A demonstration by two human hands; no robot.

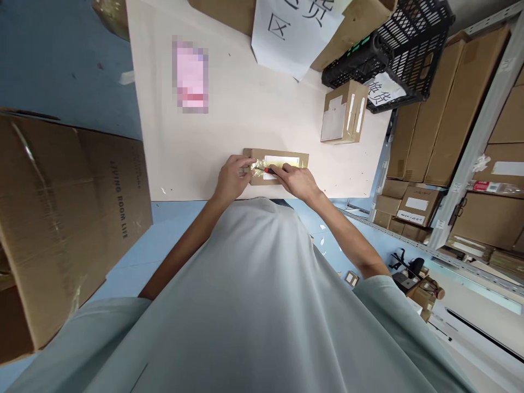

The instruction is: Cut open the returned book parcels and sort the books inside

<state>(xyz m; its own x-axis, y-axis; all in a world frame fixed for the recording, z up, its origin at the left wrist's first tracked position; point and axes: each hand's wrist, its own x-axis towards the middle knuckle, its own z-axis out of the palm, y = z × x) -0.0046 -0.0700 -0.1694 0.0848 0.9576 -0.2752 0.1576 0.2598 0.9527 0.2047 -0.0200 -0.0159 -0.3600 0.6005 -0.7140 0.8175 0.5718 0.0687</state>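
Note:
A small flat cardboard box [295,159] with a white label and glossy clear tape lies near the front edge of the pale table [245,109]. My left hand [231,178] is curled over the box's left end, fingers pressed on the tape. My right hand [297,180] rests on the box's front edge, closed round a small tool with a red part [269,171] that touches the tape.
A second small cardboard box [344,112] stands at the right of the table. A black plastic crate [393,49] and a white paper sign [295,33] lie at the back. A large brown carton [61,218] is at my left, shelves of cartons [450,136] at my right.

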